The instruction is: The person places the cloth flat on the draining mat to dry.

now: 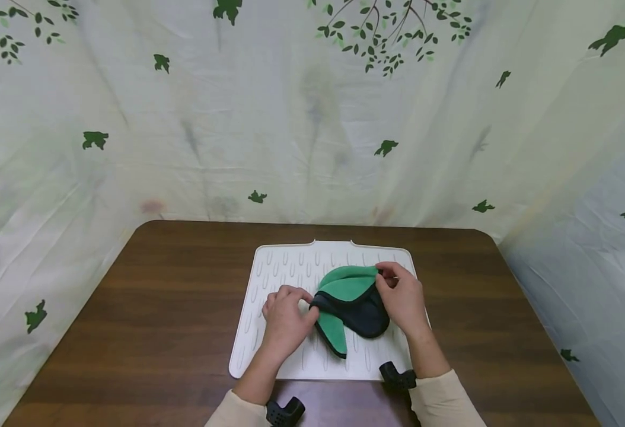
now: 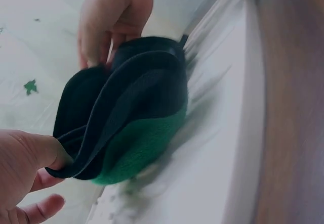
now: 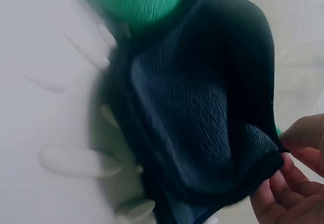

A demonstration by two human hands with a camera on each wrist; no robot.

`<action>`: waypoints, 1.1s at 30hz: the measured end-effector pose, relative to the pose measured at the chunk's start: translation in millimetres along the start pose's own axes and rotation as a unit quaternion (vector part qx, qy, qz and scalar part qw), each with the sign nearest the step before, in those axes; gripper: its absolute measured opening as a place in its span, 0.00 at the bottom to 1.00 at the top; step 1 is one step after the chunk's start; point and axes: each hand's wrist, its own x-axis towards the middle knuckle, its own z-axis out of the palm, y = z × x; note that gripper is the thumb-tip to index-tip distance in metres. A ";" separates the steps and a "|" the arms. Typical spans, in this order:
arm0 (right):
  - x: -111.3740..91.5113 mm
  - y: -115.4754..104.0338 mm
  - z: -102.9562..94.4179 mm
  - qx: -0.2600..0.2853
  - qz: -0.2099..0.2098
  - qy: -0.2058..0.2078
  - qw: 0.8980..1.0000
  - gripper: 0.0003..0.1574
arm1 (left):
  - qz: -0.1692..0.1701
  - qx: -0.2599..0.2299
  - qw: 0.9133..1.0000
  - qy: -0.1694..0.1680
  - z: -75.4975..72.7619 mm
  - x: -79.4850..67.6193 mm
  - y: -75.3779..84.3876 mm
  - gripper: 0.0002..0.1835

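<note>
A soft fabric piece (image 1: 348, 287), green on one side and black on the other, is held folded over a white ridged board; its exact kind I cannot tell. My left hand (image 1: 288, 314) pinches its left edge between thumb and fingers. At the upper right corner my right hand (image 1: 402, 296) pinches the rim. In the left wrist view the black fabric (image 2: 121, 92) curves into an open fold, with a fuzzy green face (image 2: 144, 145) below. The right wrist view has the black side (image 3: 187, 97) hanging from the right fingertips (image 3: 291, 171).
The white board (image 1: 270, 332), covered in raised oblong ridges, lies on a dark brown wooden table (image 1: 184, 284). Behind the table hangs a pale curtain (image 1: 270, 118) with a green leaf print. Black wrist-worn devices (image 1: 286, 411) sit at both cuffs.
</note>
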 end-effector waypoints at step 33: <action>6.4 4.9 -11.0 0.077 0.086 -0.052 0.992 0.14 | 0.028 -0.014 0.999 0.000 -42.4 18.2 -22.1 0.04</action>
